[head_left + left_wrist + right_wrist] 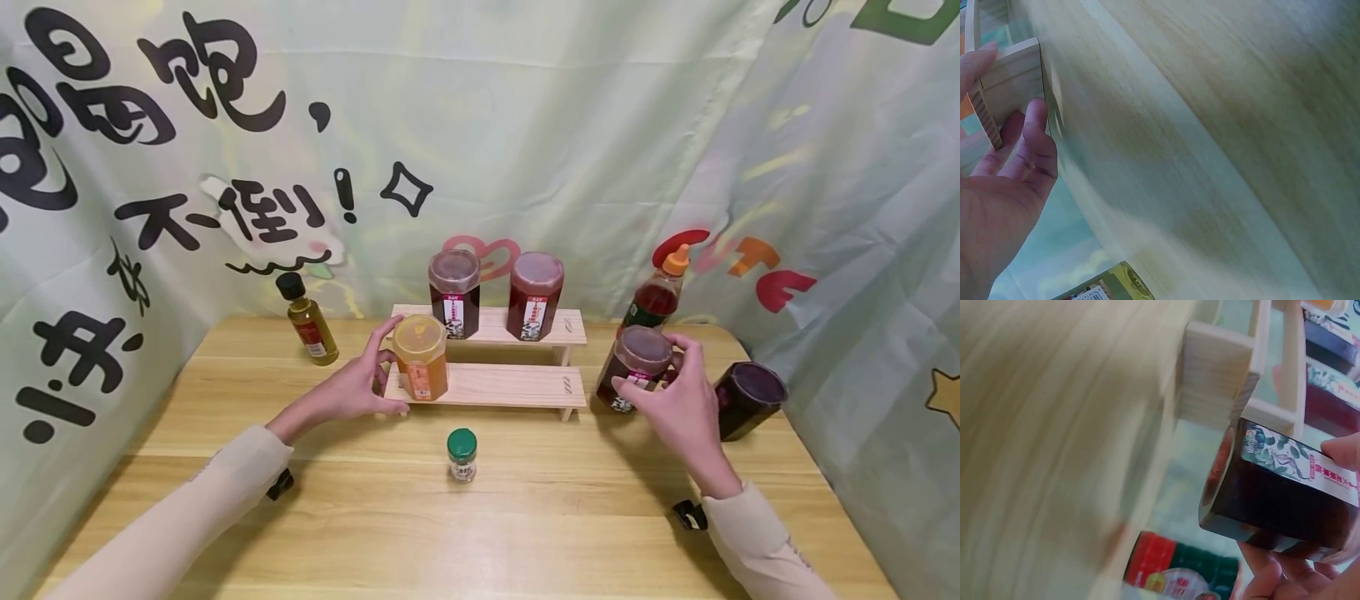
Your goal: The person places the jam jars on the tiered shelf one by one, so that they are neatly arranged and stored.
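Note:
My left hand [360, 383] is around the left side of a six-sided jar with orange contents [422, 367], which stands at the left end of the lower shelf of a wooden rack [502, 385]. The index finger reaches toward its lid, and the thumb lies low by the shelf edge; in the left wrist view, curled fingers [1036, 119] overlap the shelf end. To the right of the rack, my right hand [678, 408] grips a dark six-sided jar [633, 371], thumb in front, other fingers behind. In the right wrist view this dark jar [1285, 494] hangs above the tabletop, its base showing.
Two dark red jars [454, 296] [536, 298] stand on the upper shelf. An orange-capped sauce bottle [652, 293] and another dark jar [750, 404] are at the right. A black-capped bottle [309, 325] stands left; a green-capped shaker [462, 458] stands in front of the rack.

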Demonstrator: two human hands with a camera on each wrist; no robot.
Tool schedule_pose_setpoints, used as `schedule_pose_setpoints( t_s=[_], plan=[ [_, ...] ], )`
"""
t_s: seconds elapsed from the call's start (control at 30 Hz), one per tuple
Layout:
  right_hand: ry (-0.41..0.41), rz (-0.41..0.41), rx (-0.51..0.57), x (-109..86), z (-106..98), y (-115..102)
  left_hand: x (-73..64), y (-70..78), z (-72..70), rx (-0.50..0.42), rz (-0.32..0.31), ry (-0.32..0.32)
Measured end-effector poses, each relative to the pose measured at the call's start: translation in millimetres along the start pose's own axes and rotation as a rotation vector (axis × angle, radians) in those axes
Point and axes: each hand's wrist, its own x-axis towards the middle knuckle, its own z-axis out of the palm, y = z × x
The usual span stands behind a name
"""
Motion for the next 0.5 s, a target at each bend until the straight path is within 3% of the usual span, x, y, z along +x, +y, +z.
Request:
schedule_pose_setpoints(
  t_s=[0.5],
  plan=[
    [0.024, -0.139, 0.041, -18.3, 23.6, -39.7, -0.4, 1.9, 0.0, 0.002, -0.019, -0.001]
  ],
)
